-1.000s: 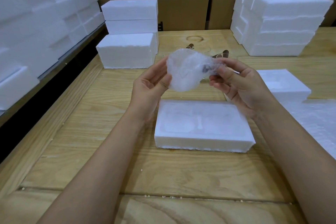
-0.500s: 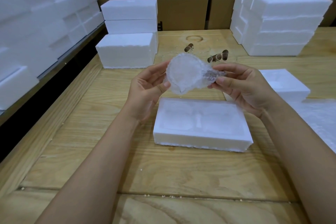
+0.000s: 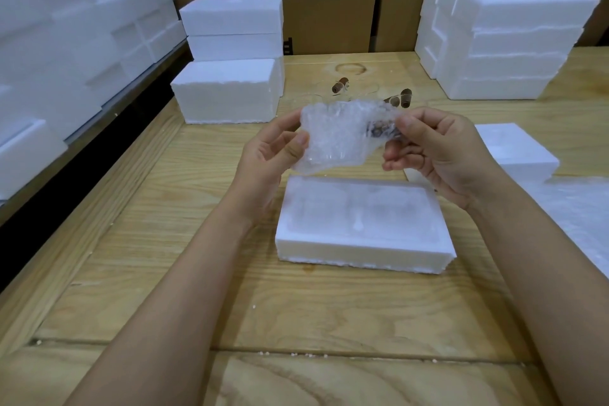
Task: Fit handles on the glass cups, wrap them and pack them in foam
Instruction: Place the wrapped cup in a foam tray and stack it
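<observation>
Hands (image 3: 273,155) (image 3: 438,155) clamped on bubble-wrapped cup (image 3: 339,135) — brown handle (image 3: 380,129) blurred through wrap.

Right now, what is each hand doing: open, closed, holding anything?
Left hand: closed on the cup end of the bubble-wrapped cup.
Right hand: closed on the same bundle, pinching the wrapped handle end.

Head-worn view, forward-down, close over the table (image 3: 138,273)

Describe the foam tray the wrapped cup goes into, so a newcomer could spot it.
On the wooden table, look straight below the two hands holding the wrapped cup. The foam tray lies flat there, alone. Unlike the plain stacked foam blocks behind, its top has shallow moulded hollows.
</observation>
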